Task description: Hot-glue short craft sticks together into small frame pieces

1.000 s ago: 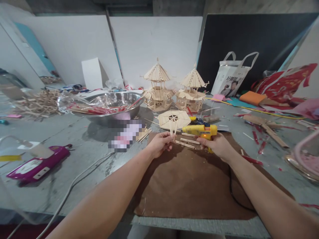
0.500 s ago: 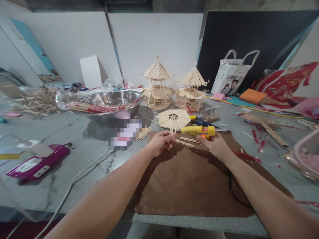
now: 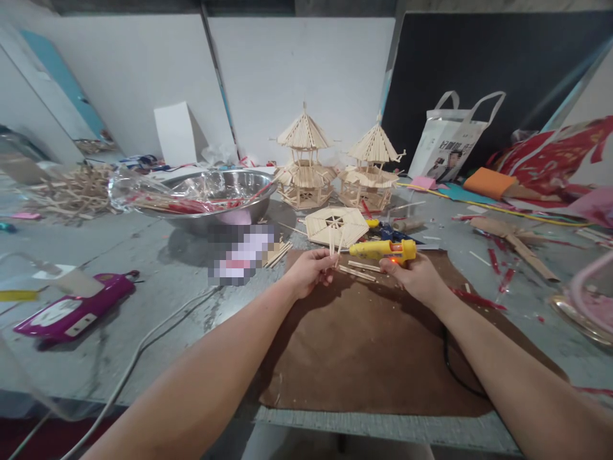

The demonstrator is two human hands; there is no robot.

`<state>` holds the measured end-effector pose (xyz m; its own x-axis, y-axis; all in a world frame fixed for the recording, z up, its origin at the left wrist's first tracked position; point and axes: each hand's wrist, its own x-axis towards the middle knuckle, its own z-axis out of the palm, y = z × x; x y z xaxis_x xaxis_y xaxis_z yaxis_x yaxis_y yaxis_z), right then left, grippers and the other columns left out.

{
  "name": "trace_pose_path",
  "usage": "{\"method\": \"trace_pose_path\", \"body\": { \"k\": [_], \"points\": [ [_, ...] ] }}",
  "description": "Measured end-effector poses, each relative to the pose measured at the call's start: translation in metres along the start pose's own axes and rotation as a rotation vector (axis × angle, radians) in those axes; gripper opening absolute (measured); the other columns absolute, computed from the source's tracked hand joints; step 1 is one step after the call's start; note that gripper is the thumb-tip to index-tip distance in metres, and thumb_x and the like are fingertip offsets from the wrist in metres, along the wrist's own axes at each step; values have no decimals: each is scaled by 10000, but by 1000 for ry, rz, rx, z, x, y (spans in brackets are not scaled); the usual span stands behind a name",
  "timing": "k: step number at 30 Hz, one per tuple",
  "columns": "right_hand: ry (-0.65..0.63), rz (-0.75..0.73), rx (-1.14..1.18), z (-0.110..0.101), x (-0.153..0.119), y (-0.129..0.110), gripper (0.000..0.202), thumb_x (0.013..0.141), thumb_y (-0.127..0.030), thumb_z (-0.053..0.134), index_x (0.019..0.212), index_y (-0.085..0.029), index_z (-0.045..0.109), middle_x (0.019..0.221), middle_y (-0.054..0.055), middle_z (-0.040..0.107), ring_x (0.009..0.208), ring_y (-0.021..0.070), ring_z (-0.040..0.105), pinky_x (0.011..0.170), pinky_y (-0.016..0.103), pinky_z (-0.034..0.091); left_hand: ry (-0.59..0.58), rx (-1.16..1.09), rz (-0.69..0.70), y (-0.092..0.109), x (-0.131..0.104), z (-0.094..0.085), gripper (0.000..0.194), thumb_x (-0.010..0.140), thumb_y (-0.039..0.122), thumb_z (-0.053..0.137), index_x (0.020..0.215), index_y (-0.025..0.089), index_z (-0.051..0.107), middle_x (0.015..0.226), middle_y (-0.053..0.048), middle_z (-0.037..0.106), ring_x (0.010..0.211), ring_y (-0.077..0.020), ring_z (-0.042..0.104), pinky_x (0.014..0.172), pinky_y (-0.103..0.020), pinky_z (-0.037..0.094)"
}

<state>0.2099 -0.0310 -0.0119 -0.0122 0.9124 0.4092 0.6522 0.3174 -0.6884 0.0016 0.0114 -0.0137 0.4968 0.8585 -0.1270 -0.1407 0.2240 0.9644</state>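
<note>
Pinches thin sticks [image 3: 332, 239] in the nearly closed left hand [image 3: 311, 271]; grips a yellow glue gun [image 3: 376, 248] in the curled right hand [image 3: 417, 278], with its tip near the thin sticks; has loose sticks [image 3: 357, 275] on the brown mat [image 3: 364, 351] between both hands; has a 6-sided stick plate [image 3: 317, 227] and 2 stick towers [image 3: 305, 133] farther back.

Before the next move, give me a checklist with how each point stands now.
1. Left hand pinching thin sticks: ok, ends project above the fingers.
2. Right hand gripping the yellow glue gun: ok.
3. Nozzle aimed toward the held sticks: ok.
4. Glue already on those sticks: cannot tell, too small to see.
5. Loose sticks nearby: ok, on the brown cloth.
6. Black cord away from the nozzle: ok, beside the right forearm.
</note>
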Motion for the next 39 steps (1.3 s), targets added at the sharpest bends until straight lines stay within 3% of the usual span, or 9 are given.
{"method": "trace_pose_path", "body": {
  "k": [39],
  "points": [
    [25,32,-14,-2,2,4,356,671,-496,442,594,-172,570,418,5,503,502,161,519,444,248,366,-27,39,6,-1,0,-2,230,611,334,589,663,123,514,559,24,488,371,-28,408,343,-166,292]
  ]
}}
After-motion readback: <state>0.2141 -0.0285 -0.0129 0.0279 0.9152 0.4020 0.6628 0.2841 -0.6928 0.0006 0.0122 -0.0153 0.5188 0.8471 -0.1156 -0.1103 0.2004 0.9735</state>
